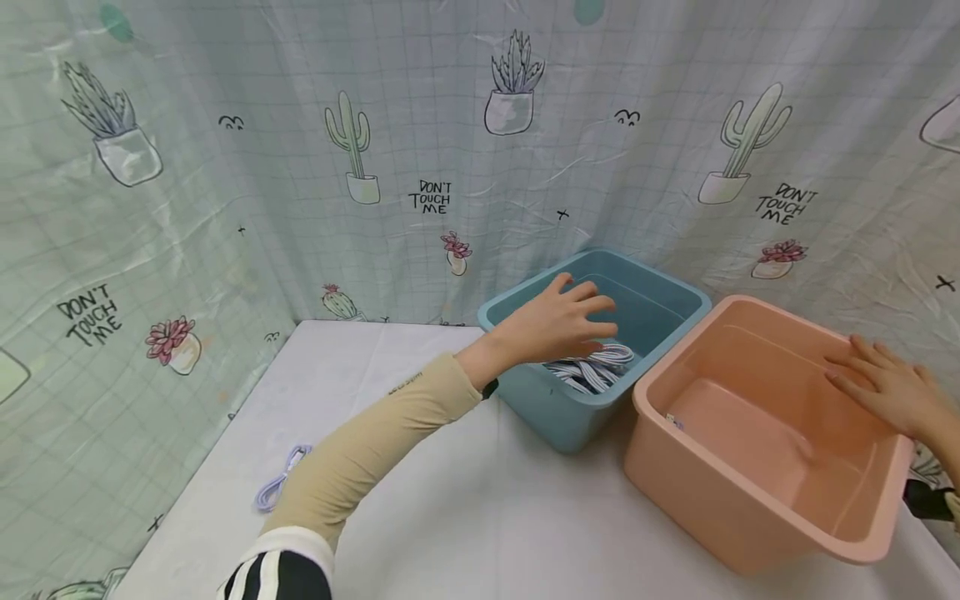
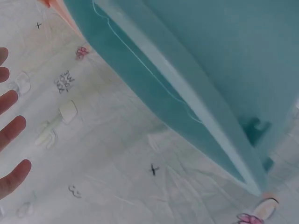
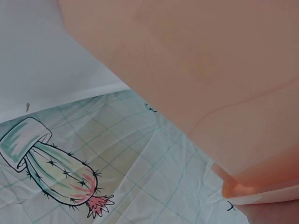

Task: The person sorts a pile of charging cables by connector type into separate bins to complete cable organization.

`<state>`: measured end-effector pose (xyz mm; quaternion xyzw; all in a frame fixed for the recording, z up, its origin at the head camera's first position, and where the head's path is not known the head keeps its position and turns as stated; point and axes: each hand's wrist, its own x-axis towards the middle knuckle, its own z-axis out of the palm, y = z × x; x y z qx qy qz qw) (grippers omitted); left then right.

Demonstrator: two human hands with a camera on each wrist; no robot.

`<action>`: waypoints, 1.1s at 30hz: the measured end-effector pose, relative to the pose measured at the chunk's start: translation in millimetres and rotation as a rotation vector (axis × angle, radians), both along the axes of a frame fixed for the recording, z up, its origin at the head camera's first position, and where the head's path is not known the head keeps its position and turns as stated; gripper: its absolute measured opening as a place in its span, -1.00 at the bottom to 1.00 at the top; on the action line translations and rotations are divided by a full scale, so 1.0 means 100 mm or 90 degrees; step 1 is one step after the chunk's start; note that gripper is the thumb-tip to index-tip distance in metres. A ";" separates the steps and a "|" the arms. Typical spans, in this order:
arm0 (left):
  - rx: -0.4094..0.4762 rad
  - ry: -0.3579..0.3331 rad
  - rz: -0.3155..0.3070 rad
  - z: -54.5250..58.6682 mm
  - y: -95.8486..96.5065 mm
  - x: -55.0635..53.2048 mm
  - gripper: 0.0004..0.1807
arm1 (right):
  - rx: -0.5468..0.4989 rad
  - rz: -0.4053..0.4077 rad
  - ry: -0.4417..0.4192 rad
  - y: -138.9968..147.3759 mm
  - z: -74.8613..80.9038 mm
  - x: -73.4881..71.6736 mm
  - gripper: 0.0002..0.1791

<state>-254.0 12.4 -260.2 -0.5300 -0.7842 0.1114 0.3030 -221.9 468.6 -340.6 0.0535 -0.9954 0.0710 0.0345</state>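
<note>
My left hand (image 1: 558, 325) hovers over the blue bin (image 1: 536, 387), its fingers spread and nothing between them. Below the hand, bundled white cables (image 1: 596, 371) lie inside that bin. The left wrist view shows the spread fingers (image 2: 13, 133) at its left edge, apart from the blue bin (image 2: 201, 70). My right hand (image 1: 892, 387) rests on the far right rim of the orange-pink bin (image 1: 757, 492), with loosely extended fingers reaching over its inside. In the right wrist view, the bin's outer wall (image 3: 196, 60) hides most of that hand.
A coiled pale purple cable (image 1: 281, 482) lies on the white table (image 1: 450, 517), left of my left forearm. Inside the orange-pink bin, a small item (image 1: 674, 422) shows just past the near left rim. A cactus-print curtain (image 1: 285, 208) hangs behind the table and bins.
</note>
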 end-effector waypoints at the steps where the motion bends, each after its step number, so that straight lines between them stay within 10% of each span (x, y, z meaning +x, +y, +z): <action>1: 0.012 -0.005 -0.003 -0.02 -0.06 -0.01 -0.81 | 0.001 0.001 0.000 0.00 0.00 0.00 -0.34; 11: 0.113 -0.038 -0.005 -0.17 -0.79 -0.06 -0.84 | 0.003 0.004 0.014 0.02 -0.03 -0.01 -0.35; 33: 0.056 -0.019 0.149 -0.47 -2.18 0.22 -0.79 | 0.000 0.015 0.008 0.01 -0.04 0.00 -0.36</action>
